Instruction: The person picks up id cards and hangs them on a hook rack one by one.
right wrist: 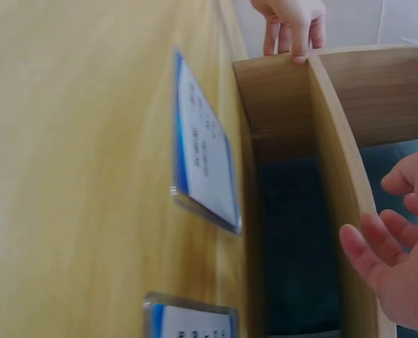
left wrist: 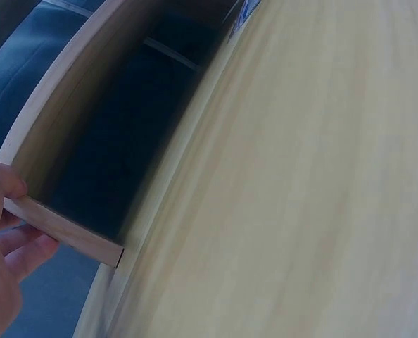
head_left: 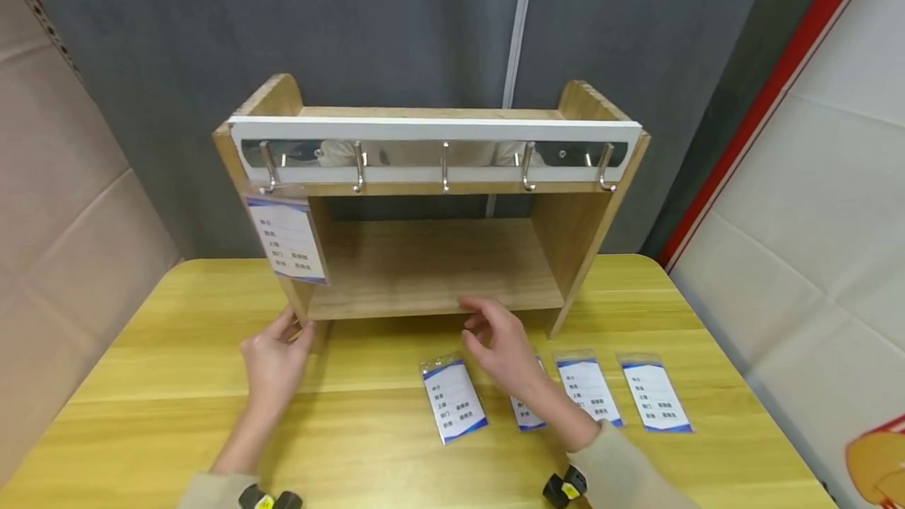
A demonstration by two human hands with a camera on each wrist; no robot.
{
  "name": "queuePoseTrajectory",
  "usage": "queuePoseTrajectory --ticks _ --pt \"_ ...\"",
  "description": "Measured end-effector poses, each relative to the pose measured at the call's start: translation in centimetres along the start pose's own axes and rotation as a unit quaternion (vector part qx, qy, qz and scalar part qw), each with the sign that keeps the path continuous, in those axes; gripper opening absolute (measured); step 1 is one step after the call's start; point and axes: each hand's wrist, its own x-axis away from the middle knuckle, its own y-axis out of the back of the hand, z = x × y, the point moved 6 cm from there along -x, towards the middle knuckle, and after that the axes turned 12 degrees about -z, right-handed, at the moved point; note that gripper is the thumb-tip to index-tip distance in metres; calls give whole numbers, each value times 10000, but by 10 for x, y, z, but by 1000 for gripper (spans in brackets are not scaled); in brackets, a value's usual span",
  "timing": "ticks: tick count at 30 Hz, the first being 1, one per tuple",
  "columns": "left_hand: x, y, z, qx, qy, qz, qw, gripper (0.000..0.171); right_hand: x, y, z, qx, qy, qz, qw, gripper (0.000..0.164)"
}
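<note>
A wooden desk shelf (head_left: 438, 265) stands on the table, with a white hook rail (head_left: 438, 130) across its upper front. From the leftmost hook hangs a badge card (head_left: 286, 238) in a clear sleeve. My left hand (head_left: 274, 356) grips the shelf's lower left front corner; in the left wrist view, its thumb and fingers (left wrist: 32, 257) lie on opposite sides of the wood. At the front edge of the lower board, right of centre, is my right hand (head_left: 503, 344). Its fingers (right wrist: 367, 257) are loosely bent beside that edge and hold nothing.
Several more badge cards lie in a row on the yellow wood-grain table (head_left: 170, 383): a tilted one (head_left: 452, 400), one (head_left: 526, 415) partly hidden by my right forearm, and others (head_left: 585, 389) farther right. A grey partition (head_left: 396, 22) rises behind the shelf.
</note>
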Motion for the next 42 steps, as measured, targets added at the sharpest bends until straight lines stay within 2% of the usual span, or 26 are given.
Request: queuePoseTrajectory --ticks 6,9,20,27,42 --pt "0 1 -1 -6 -81 -19 10000 42 11 2 3 104 686 -300 9971 35" --pt "0 2 -1 -37 -69 -42 10000 42 15 0 3 57 761 -283 9967 37" --pt "0 5 0 -159 -90 -75 9998 41 24 -8 -14 29 -202 335 9992 39" --pt "2 4 1 -77 -105 -42 9999 42 34 -19 -28 322 -1080 1263 9856 46" --pt "2 0 -1 -13 -53 -40 10000 42 37 -27 -46 1007 -1456 1882 9660 63"
